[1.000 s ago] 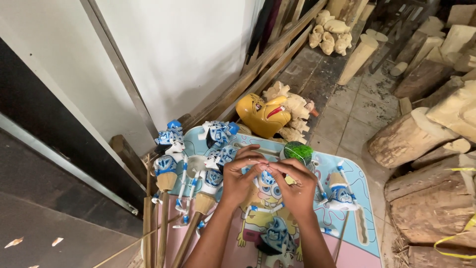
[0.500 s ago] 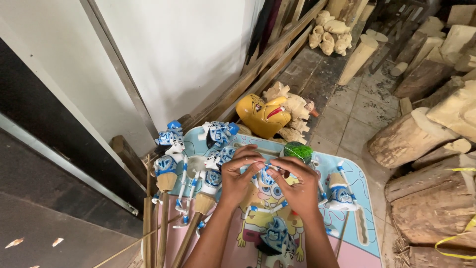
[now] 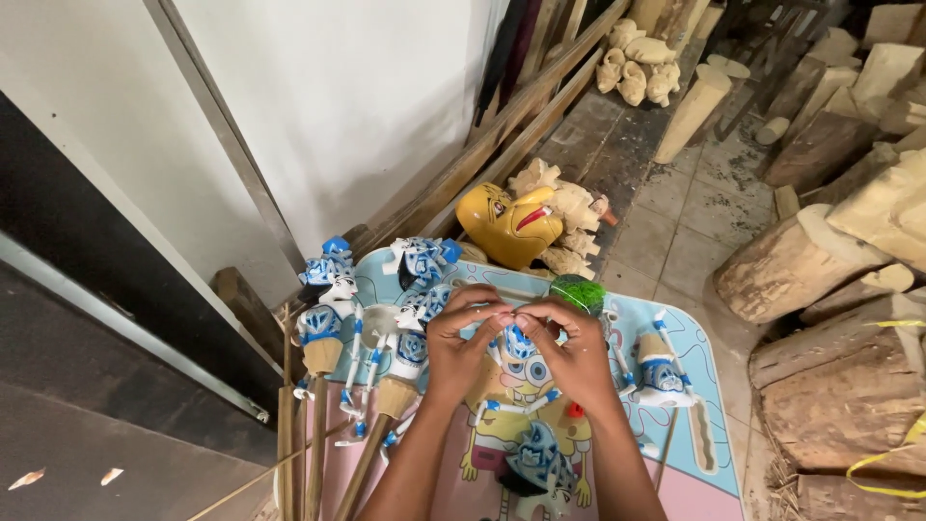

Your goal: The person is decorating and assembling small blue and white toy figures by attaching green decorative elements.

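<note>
Both hands are drawing closer together: left hand (image 3: pixel 461 340) and right hand (image 3: pixel 576 349) are pinching, fingertips curled shut, the blue-and-white puppet (image 3: pixel 518 347) over the cartoon-printed table (image 3: pixel 719 425). Slipping grip may be risking its thin jointed arms.

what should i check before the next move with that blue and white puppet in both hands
1. Left hand on the blue and white puppet: ok, fingertips pinch at its head.
2. Right hand on it too: ok.
3. What the fingertips pinch: cannot tell, too small.
4. Green spool within reach: ok, just behind the right hand.
5. Finished puppets out of the way: ok, lying to the left.
6. Cartoon-print tray table bears the work: ok.
</note>
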